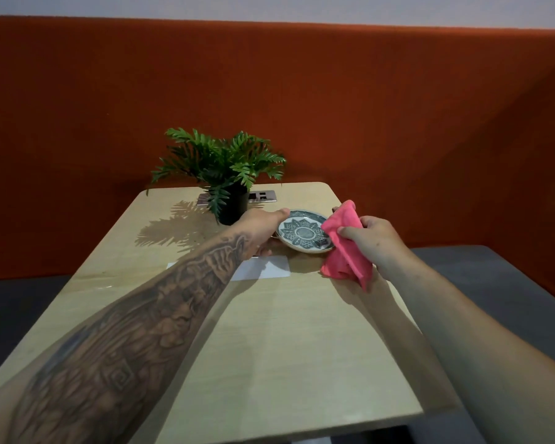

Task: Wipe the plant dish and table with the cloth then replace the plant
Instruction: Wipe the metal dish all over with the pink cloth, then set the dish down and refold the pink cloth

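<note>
Gripping the dish (302, 233) at its 9 o'clock rim, the left hand (259, 231) tilts it off the table (269, 331). Right hand (374, 241), fingers curled, clutches the cloth (346, 248) (pink) against the 3 o'clock edge. Plant (225, 174) stands at 11 o'clock.

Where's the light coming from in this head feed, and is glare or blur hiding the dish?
Head view: the plant casts its shadow toward the left, so light comes from the right; soft glare on the table; the dish pattern reads clearly; edges bend from the wide lens.

L hand (263, 227) reaching fwd, gripping; R hand (375, 241) fisted, raised.
</note>
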